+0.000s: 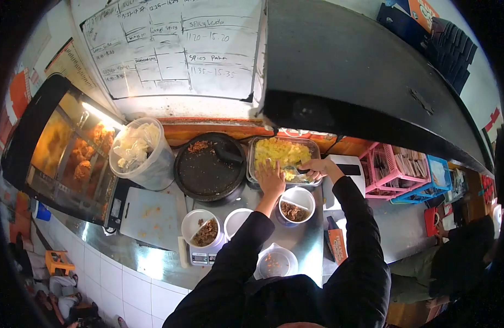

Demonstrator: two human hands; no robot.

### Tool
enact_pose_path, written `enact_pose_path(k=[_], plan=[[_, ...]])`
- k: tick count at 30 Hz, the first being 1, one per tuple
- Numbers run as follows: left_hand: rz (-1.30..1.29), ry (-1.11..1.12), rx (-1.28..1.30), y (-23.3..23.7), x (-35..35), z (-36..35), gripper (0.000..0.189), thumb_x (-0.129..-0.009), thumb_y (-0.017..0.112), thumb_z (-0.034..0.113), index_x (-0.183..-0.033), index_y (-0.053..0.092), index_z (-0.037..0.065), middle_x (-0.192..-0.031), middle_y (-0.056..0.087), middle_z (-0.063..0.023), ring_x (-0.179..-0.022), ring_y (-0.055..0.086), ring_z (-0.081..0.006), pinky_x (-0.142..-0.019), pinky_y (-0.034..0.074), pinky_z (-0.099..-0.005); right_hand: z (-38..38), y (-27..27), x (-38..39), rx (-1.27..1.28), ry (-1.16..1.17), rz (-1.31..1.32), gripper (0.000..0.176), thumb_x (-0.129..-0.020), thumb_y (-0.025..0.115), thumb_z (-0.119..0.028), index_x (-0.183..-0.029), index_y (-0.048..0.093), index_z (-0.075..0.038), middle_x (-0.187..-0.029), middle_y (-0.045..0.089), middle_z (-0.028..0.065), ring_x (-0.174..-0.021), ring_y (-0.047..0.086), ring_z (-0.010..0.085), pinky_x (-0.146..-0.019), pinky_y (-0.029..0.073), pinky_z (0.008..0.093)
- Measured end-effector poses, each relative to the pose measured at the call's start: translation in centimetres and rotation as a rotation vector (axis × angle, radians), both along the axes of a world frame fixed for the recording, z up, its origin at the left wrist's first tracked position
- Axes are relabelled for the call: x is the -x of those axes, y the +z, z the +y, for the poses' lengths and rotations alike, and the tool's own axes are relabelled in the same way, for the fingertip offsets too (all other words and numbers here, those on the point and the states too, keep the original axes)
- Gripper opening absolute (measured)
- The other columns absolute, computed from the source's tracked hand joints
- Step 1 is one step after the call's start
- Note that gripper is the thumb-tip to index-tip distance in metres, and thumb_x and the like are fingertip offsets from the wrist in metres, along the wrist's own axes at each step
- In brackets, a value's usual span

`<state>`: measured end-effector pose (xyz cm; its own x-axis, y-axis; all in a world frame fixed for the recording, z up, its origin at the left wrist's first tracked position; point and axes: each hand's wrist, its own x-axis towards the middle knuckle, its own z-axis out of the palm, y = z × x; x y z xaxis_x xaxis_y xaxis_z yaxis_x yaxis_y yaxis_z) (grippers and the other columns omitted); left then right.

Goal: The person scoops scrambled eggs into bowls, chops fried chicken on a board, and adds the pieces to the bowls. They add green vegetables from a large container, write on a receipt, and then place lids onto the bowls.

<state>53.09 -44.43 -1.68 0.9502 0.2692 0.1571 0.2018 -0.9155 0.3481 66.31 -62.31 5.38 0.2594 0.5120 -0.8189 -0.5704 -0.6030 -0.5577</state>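
My left hand rests with fingers spread on the near rim of a clear tray of yellow food. My right hand grips a spoon whose bowl dips into the tray's near edge. Just below both hands stands a white cup with brown filling inside. An empty white cup sits left of it. Another white cup with brown filling stands on a small scale.
A round black pan with crumbs lies left of the tray. A clear tub of wrappers, a white cutting board, a heated display of fried food, a lidded cup, pink and blue baskets. Another person sits right.
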Motion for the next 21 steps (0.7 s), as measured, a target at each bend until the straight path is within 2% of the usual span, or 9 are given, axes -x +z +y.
enact_pose_path(k=[4,7,13,16,21], plan=[[0.099,0.031,0.054,1.1,0.1,-0.1,0.057,-0.092,0.038,0.041,-0.145,0.023,0.025,-0.152,0.014,-0.0111,-0.139,0.008,-0.0373,-0.109,0.005,-0.0560,-0.1,0.4,0.4,0.026,-0.023,-0.020,0.013,-0.096,0.047,-0.027,-0.090,0.049,-0.015,-0.056,0.029,-0.0061,-0.039,0.022,0.0023,-0.033,0.014,0.0180],[0.075,0.039,0.047,1.1,0.1,-0.1,0.060,-0.091,0.040,0.041,-0.146,0.022,0.025,-0.152,0.015,-0.0116,-0.139,0.009,-0.0375,-0.108,0.006,-0.0567,-0.4,0.3,-0.3,-0.053,-0.033,0.052,0.015,-0.096,0.047,-0.027,-0.089,0.048,-0.014,-0.055,0.030,-0.0060,-0.039,0.022,0.0023,-0.033,0.015,0.0179],[-0.011,0.014,0.035,-0.2,-0.1,0.1,0.063,-0.090,0.042,0.040,-0.146,0.019,0.022,-0.151,0.016,-0.0144,-0.138,0.010,-0.0404,-0.107,0.008,-0.0599,-2.7,-0.9,-1.2,-0.116,-0.343,0.110,0.016,-0.097,0.044,-0.028,-0.089,0.044,-0.014,-0.053,0.029,-0.0060,-0.039,0.022,0.0030,-0.033,0.015,0.0181],[0.046,0.007,0.026,-0.2,-0.1,0.1,0.063,-0.091,0.040,0.041,-0.147,0.017,0.024,-0.152,0.012,-0.0127,-0.140,0.005,-0.0381,-0.108,0.002,-0.0576,-3.8,-0.5,-1.0,-0.151,-0.423,0.125,0.019,-0.097,0.044,-0.031,-0.085,0.043,-0.016,-0.052,0.026,-0.0066,-0.039,0.021,0.0035,-0.034,0.015,0.0187],[0.109,-0.014,0.052,0.8,0.3,0.1,0.065,-0.091,0.039,0.042,-0.147,0.012,0.024,-0.153,0.009,-0.0126,-0.140,0.002,-0.0380,-0.108,0.001,-0.0573,-5.7,-0.7,-0.1,-0.256,-0.445,0.090,0.026,-0.096,0.045,-0.036,-0.078,0.039,-0.018,-0.052,0.024,-0.0075,-0.039,0.020,0.0041,-0.034,0.014,0.0207]])
